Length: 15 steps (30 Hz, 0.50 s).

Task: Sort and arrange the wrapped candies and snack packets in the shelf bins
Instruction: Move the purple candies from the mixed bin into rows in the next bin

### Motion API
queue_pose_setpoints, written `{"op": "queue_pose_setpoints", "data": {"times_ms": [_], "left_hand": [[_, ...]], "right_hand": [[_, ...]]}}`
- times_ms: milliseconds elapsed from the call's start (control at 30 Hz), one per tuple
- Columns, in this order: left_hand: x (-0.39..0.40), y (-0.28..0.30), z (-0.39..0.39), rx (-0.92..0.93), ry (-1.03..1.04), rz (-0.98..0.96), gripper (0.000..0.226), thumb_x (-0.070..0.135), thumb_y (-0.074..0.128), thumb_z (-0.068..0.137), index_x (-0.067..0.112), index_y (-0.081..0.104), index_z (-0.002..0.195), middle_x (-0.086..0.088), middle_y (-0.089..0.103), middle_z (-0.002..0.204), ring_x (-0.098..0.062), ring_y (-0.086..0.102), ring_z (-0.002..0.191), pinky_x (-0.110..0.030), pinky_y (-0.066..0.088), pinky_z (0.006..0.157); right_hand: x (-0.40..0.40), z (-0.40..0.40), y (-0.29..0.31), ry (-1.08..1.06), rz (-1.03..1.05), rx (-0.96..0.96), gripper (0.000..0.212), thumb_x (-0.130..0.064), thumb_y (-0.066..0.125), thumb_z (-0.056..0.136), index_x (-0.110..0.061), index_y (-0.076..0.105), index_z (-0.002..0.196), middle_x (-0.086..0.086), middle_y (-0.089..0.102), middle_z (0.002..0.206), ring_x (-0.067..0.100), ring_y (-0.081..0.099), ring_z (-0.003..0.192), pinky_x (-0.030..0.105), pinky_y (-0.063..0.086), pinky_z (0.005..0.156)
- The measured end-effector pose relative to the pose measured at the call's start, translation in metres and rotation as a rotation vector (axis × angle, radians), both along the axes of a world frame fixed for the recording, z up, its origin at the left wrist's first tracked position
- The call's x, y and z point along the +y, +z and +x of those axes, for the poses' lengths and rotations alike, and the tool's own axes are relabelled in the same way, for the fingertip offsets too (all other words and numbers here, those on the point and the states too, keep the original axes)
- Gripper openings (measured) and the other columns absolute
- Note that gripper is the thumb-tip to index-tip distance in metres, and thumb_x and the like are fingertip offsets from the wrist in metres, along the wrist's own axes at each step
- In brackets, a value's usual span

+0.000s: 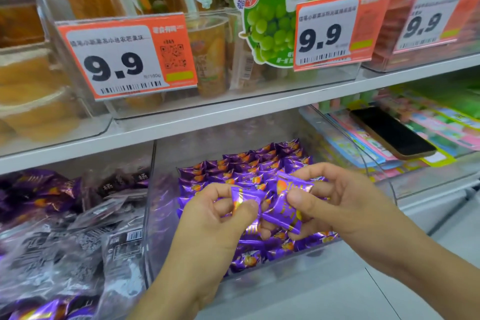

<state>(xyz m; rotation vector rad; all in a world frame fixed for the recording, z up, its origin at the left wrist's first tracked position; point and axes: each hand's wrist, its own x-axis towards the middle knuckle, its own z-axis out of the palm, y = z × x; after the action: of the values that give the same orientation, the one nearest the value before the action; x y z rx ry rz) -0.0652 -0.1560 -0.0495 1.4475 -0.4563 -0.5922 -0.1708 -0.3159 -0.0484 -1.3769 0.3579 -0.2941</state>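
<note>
A clear plastic bin (152,205) on the lower shelf holds several purple wrapped candies (249,163) with orange marks, lined up in rows toward the back. Both hands are over the bin's front half. My left hand (207,218) pinches a purple candy (245,196) between thumb and fingers. My right hand (345,200) grips another purple candy (281,210), and more purple wrappers show behind its fingers. The two held candies almost touch.
Left of the bin lies a pile of grey and purple snack packets (78,221). A black phone (392,132) rests on colourful packets in the right bin. The upper shelf (233,114) carries clear bins with orange 9.9 price tags (124,60).
</note>
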Motion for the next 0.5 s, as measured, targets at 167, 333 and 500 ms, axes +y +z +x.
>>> {"op": "queue_pose_setpoints", "data": {"times_ms": [167,333,500], "left_hand": [[-0.005,-0.005,0.000,0.049,0.089,-0.024,0.028,-0.003,0.063,0.089,0.010,0.060,0.113,-0.015,0.076,0.089,-0.025,0.069,0.071,-0.040,0.056,0.078],[-0.007,-0.008,-0.004,0.126,0.013,-0.063,0.026,-0.007,0.059,0.089,0.002,0.068,0.112,-0.019,0.075,0.099,-0.028,0.073,0.086,-0.036,0.058,0.078],[-0.012,-0.013,-0.001,0.283,-0.002,-0.042,0.025,0.000,0.050,0.093,-0.003,0.075,0.092,-0.031,0.071,0.091,-0.033,0.066,0.070,-0.036,0.058,0.062]], "right_hand": [[-0.004,-0.003,-0.002,0.091,0.012,0.018,0.059,-0.020,0.095,0.057,-0.011,0.068,0.109,0.036,0.063,0.102,0.036,0.069,0.072,0.039,0.060,0.068],[-0.002,-0.004,-0.004,0.093,0.025,0.040,0.045,-0.006,0.083,0.064,-0.013,0.071,0.107,0.025,0.065,0.101,0.023,0.063,0.076,0.026,0.054,0.066],[-0.003,-0.007,0.001,0.055,0.074,0.080,0.039,-0.007,0.084,0.072,-0.023,0.076,0.106,0.011,0.070,0.103,0.027,0.065,0.077,0.033,0.058,0.075]]}}
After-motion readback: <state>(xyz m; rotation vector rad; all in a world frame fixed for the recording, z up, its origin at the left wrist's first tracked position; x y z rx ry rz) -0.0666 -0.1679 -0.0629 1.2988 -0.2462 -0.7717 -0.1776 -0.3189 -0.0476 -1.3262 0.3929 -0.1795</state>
